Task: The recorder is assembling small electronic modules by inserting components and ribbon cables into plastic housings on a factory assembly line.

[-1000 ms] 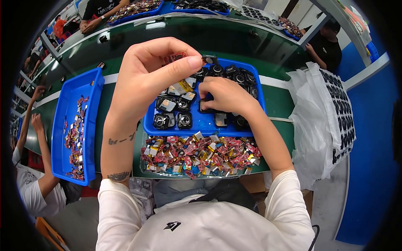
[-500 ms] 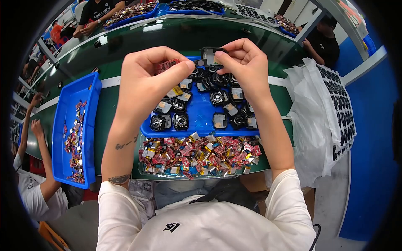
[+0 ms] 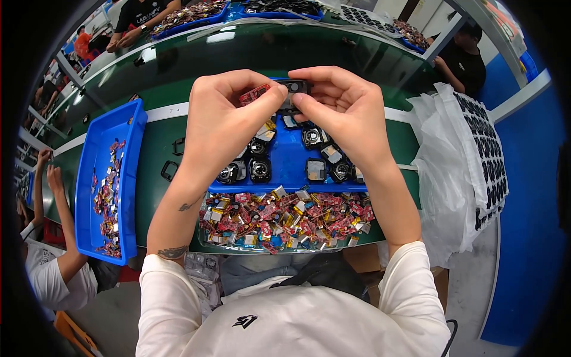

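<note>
My left hand (image 3: 223,116) is closed on a small red circuit board (image 3: 254,94), pinched between thumb and fingers. Right beside it, my right hand (image 3: 345,107) grips a black watch case (image 3: 296,87), its thumb pressed on the near edge. The left fingertips reach the case's left side, so board and case are very close; whether they touch is hidden by the fingers. Beneath both hands a blue tray (image 3: 291,157) holds several black watch cases (image 3: 260,169). In front of it, nearest me, a clear tray is heaped with red boards and silver batteries (image 3: 285,220).
A blue bin (image 3: 134,172) of boards stands on the left. Two black frames (image 3: 169,171) lie by my left forearm. To the right, white plastic wrap (image 3: 443,160) borders a sheet of black parts (image 3: 480,143). Other people sit left and across the green bench (image 3: 232,56).
My hands have come together: the left moved right with the board, the right moved slightly left, lowering and tilting the case. Two black frames now show beside my left forearm.
</note>
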### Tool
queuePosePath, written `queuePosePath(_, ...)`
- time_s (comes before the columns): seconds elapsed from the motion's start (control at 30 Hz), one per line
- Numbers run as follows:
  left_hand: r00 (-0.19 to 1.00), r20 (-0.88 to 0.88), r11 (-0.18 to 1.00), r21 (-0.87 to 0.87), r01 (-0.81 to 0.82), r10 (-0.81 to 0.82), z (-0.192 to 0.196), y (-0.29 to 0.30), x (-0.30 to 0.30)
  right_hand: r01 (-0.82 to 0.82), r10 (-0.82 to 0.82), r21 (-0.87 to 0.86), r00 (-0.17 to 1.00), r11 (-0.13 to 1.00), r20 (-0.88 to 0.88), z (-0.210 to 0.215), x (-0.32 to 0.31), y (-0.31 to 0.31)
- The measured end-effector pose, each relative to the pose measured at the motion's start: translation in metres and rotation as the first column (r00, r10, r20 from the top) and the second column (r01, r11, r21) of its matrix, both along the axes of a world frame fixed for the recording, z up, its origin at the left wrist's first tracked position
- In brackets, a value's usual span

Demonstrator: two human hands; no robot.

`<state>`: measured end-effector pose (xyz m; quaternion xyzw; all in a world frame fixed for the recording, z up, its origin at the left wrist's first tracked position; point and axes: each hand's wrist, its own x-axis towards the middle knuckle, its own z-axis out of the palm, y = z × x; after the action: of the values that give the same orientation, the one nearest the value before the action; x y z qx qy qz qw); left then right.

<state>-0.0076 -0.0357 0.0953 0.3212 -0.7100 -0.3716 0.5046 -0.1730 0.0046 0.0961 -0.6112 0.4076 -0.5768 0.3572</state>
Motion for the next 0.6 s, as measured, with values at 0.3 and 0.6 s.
queuePosePath(0.3,0.997,0.02,0.997,-0.036,-0.075,0.076,-0.002,0.003,-0.003,0.019,-0.02,-0.043,0.999,0.999,-0.026,-0.006,0.003,0.002)
queuePosePath(0.6,0.989,0.025,0.986,-0.085,-0.142,0.144,-0.004,0.008,-0.008,0.103,-0.105,-0.138,0.994,0.985,-0.008,-0.011,0.008,0.0)
